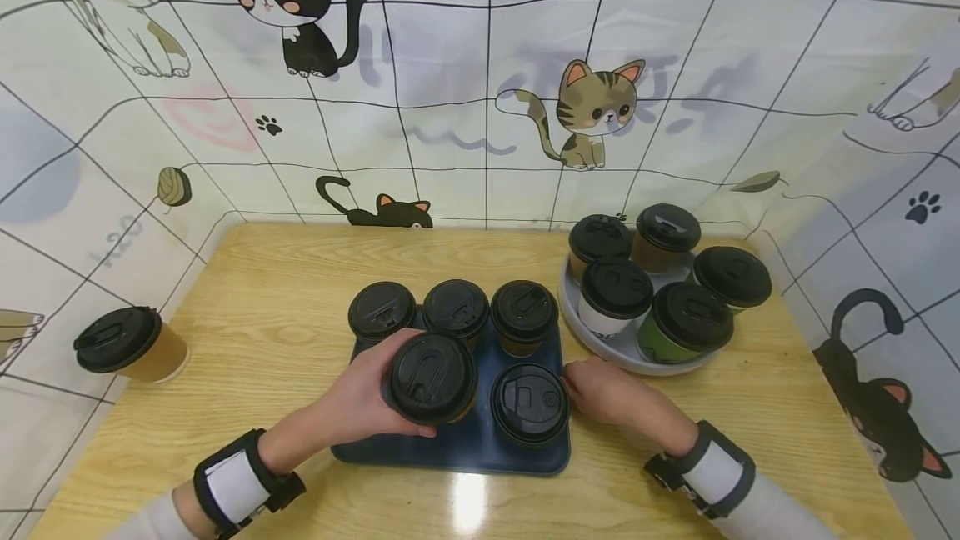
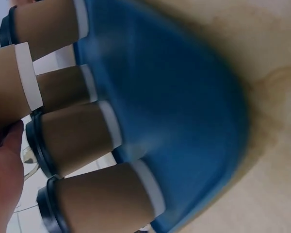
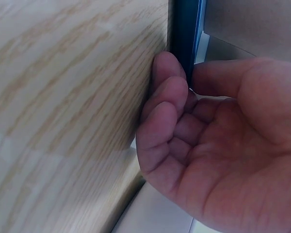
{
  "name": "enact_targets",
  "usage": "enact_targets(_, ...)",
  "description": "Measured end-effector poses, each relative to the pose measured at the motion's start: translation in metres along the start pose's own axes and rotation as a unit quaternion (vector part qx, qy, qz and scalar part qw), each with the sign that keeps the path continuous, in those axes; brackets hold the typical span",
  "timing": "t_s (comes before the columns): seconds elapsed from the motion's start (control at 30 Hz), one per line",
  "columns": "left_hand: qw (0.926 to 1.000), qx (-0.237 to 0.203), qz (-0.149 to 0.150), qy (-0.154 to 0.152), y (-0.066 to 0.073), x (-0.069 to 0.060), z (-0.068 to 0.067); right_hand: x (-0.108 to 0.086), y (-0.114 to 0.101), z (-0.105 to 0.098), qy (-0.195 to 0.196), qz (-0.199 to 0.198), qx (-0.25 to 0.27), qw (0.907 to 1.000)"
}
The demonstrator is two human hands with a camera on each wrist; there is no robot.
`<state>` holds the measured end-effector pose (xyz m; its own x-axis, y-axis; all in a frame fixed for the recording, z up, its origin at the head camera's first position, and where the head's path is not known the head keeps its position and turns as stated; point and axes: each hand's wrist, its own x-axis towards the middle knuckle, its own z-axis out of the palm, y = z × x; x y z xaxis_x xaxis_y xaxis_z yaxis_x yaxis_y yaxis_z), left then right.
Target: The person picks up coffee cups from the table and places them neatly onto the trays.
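My left hand (image 1: pixel 375 394) grips a brown paper coffee cup with a black lid (image 1: pixel 432 377), held above the blue tray (image 1: pixel 420 450); the left wrist view shows the cup's white base (image 2: pixel 29 76) raised off the tray. Three lidded cups stand in a row along the tray's far side, among them the right-hand cup (image 1: pixel 524 315). Another lidded cup (image 1: pixel 530 403) stands at the tray's front right. At the tray's right edge, my right hand (image 1: pixel 603 388) pinches the rim (image 3: pixel 186 39) between thumb and curled fingers.
Right of the tray, a round grey plate (image 1: pixel 626 350) bears several lidded cups, some brown, green or white. One brown cup with a black lid (image 1: pixel 142 346) stands alone at the table's left edge. A cat-patterned cloth (image 1: pixel 450 132) encloses the wooden table (image 1: pixel 285 273) at the back and sides.
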<state>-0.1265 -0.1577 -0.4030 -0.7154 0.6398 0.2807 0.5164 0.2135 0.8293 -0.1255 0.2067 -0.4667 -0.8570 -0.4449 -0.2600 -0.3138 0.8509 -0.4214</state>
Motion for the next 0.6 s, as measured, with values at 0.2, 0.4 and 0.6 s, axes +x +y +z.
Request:
enact_targets(0.2, 0.9996, 0.014, 0.003, -0.026, -0.013, -0.005, 0.008, -0.002, -0.006, -0.003, 0.011, 0.0, -0.001, 0.9999)
enact_targets(0.4, 0.9976, 0.022, -0.042, -0.05, -0.024, -0.006, 0.013, -0.004, -0.009, -0.009, 0.002, -0.005, -0.004, 1.0)
enact_targets(0.6, 0.9943, 0.022, -0.072, -0.076, -0.03, -0.005, 0.015, -0.002, -0.004, -0.006, 0.001, -0.008, -0.001, 1.0)
